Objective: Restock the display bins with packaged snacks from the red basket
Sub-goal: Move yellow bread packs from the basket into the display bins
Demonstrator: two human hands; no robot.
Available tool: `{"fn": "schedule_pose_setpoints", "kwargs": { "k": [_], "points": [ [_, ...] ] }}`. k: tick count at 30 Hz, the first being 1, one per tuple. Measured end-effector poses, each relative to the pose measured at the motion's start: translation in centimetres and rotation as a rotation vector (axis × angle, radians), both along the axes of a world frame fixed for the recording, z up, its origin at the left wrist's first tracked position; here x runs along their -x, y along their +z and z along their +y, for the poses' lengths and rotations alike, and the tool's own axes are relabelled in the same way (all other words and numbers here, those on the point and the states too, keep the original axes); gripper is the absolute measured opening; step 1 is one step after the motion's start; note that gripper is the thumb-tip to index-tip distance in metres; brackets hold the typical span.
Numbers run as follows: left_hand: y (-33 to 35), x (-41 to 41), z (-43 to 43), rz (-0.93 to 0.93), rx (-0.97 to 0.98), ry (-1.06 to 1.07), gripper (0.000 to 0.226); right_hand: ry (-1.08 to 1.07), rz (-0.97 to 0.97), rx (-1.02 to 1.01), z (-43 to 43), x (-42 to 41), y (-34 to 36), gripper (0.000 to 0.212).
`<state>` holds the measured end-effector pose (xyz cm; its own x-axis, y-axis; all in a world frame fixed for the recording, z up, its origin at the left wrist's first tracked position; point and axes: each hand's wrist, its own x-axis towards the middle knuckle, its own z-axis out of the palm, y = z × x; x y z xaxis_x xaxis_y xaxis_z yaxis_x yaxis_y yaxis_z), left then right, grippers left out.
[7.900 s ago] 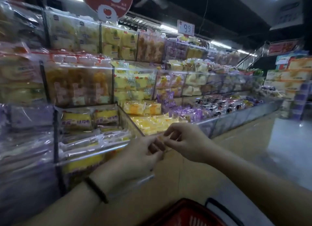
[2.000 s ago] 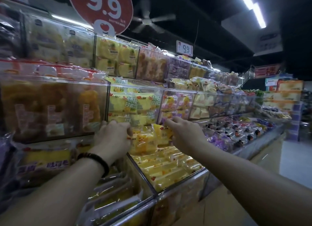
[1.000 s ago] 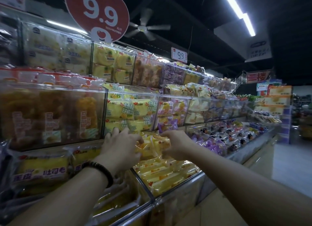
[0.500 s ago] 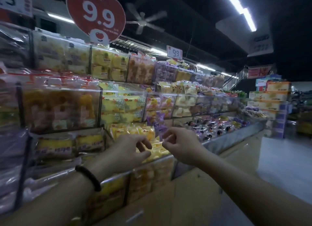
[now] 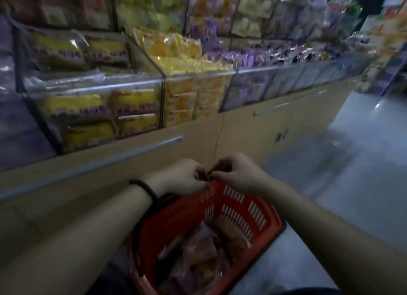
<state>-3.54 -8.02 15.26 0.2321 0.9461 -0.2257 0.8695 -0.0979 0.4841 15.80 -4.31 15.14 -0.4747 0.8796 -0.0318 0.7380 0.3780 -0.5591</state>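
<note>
The red basket (image 5: 253, 204) sits low in front of me, with several packaged snacks (image 5: 202, 248) piled inside. My left hand (image 5: 182, 175) and my right hand (image 5: 237, 175) meet just above the basket's far rim, fingers curled and fingertips touching each other. I see no pack in either hand. A dark band circles my left wrist. Above, the clear display bins hold yellow bread packs (image 5: 94, 109), orange-yellow packs (image 5: 193, 96) and purple packs (image 5: 248, 89).
A beige cabinet front (image 5: 242, 129) with metal handles runs under the bins, close to the basket's left. Grey shop floor (image 5: 352, 184) stretches to the right. More stacked goods (image 5: 392, 41) stand at the far right end.
My view has dropped from the shelves to the basket. Both hands pulled back from the yellow-pack bin and came down together over the basket's far rim.
</note>
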Motion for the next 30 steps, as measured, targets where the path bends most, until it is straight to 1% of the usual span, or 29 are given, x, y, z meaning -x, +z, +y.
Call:
{"fn": "schedule_pose_setpoints", "kwargs": {
  "k": [3,6,9,12,14,16,18,21,23,25,26,27,28,30],
  "points": [
    [-3.7,0.2,0.8,0.045,0.023,-0.013,0.027,0.008,-0.11,0.063,0.5,-0.6,-4.7,0.02],
    [-7.6,0.6,1.3,0.039,0.024,0.007,0.026,0.0,-0.182,0.147,1.7,-0.8,-9.1,0.019],
    [-10.2,0.9,2.0,0.121,0.125,-0.037,0.023,-0.016,-0.27,0.27,3.3,-0.5,-12.6,0.02],
    [-11.4,1.4,3.3,0.158,0.156,-0.033,0.022,-0.007,-0.375,0.448,5.0,0.2,-16.7,0.022],
    [-11.9,1.5,4.0,0.189,0.166,-0.05,0.022,0.013,-0.479,0.517,5.9,0.5,-19.2,0.034],
    [-12.2,1.5,4.3,0.207,0.192,-0.062,0.023,-0.053,-0.538,0.573,6.9,0.4,-21.1,0.046],
    [-12.5,1.5,4.5,0.226,0.204,-0.067,0.024,-0.152,-0.57,0.585,8.0,0.1,-22.5,0.049],
    [-13.1,1.7,4.8,0.254,0.232,-0.055,0.025,-0.237,-0.708,0.439,10.2,-0.6,-25.2,0.058],
    [-13.3,1.7,5.0,0.256,0.254,-0.038,0.026,-0.265,-0.698,0.444,10.8,-0.7,-26.9,0.062],
    [-13.3,1.6,5.2,0.263,0.266,-0.031,0.027,-0.281,-0.679,0.529,11.0,-0.9,-28.7,0.066],
    [-13.2,1.5,5.2,0.266,0.274,-0.033,0.029,-0.272,-0.679,0.559,10.9,-1.2,-29.7,0.064],
    [-13.2,1.2,5.3,0.27,0.283,-0.04,0.03,-0.286,-0.692,0.635,10.7,-1.3,-29.9,0.059],
    [-13.1,1.0,5.3,0.276,0.29,-0.048,0.031,-0.295,-0.662,0.671,10.6,-1.8,-30.7,0.054],
    [-12.8,0.5,5.3,0.285,0.29,-0.059,0.032,-0.318,-0.67,0.696,10.5,-2.5,-31.7,0.062]
  ]
}}
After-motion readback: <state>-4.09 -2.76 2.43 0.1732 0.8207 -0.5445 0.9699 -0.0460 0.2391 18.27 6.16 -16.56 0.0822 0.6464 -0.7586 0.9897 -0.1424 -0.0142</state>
